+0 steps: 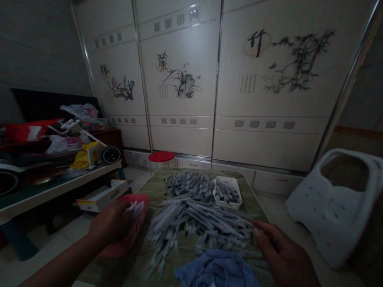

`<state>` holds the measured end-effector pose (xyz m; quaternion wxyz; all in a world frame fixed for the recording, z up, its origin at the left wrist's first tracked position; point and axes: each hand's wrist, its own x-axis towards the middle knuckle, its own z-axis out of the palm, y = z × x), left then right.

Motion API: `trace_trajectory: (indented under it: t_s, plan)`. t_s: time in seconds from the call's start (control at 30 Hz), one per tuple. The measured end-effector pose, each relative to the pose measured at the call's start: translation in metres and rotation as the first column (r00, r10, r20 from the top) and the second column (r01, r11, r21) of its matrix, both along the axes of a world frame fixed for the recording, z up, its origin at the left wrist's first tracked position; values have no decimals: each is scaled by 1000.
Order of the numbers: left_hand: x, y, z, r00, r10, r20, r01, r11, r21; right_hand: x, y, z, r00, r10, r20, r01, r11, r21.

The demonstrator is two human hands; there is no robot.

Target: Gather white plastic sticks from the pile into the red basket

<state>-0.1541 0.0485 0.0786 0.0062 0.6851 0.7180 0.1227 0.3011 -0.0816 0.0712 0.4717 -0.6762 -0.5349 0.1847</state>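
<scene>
My left hand [111,224] reaches over the near side of a red plastic basin [141,222], its fingers curled down among slim whitish pieces [134,210]. Its fingertips are hidden, so what they grip cannot be made out. At the right of the table, my right hand [278,248] pinches the end of a thin, pale pen-like stick between thumb and fingers. Heaped between my hands is a pile of pale translucent pen-like sticks [201,215], many with dark tips. Behind it, a white plastic tray [236,205] holds more of them.
A crumpled blue cloth [221,279] lies at the near edge of the table [122,278]. A grey-white folded plastic chair [331,208] stands at right, a red round stool [161,157] behind. On the left are a cluttered bench [71,181] and a white box [107,197].
</scene>
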Motion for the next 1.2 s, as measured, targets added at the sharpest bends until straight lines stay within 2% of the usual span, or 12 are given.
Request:
trace_trajectory:
  t_s: [0.07, 0.17, 0.33, 0.47, 0.6, 0.73, 0.93, 1.1, 1.2]
  plan:
    - [17, -8, 4, 998, -63, 4, 63, 996, 60, 5, -3, 2, 999, -46, -16, 47, 998, 48]
    - [51, -22, 4, 985, -171, 21, 168, 981, 98, 15, -5, 0, 996, -87, -37, 89, 995, 52]
    - [97, -40, -7, 955, -291, 54, 289, 957, 41, 32, -8, -6, 991, -97, -97, 100, 995, 29]
    - [108, -48, -15, 954, -296, 54, 298, 954, -38, 46, -11, -7, 994, -85, -67, 85, 996, -12]
    - [109, -51, -18, 967, -255, 27, 256, 961, -107, 57, -12, -9, 996, -60, -59, 54, 994, -97]
    - [115, -45, -22, 972, -233, -7, 230, 966, -120, 59, -11, -13, 997, -57, -57, 51, 993, -105]
    - [135, -24, -32, 966, -245, -85, 236, 966, -104, 65, -9, -21, 998, -11, -55, 5, 994, -106]
    - [160, -4, -41, 932, -315, -181, 311, 949, -51, 63, -4, -22, 998, -25, -63, 18, 994, -104]
    - [175, 7, -44, 883, -385, -270, 389, 920, -39, 55, -3, -18, 996, -60, -70, 56, 996, -64]
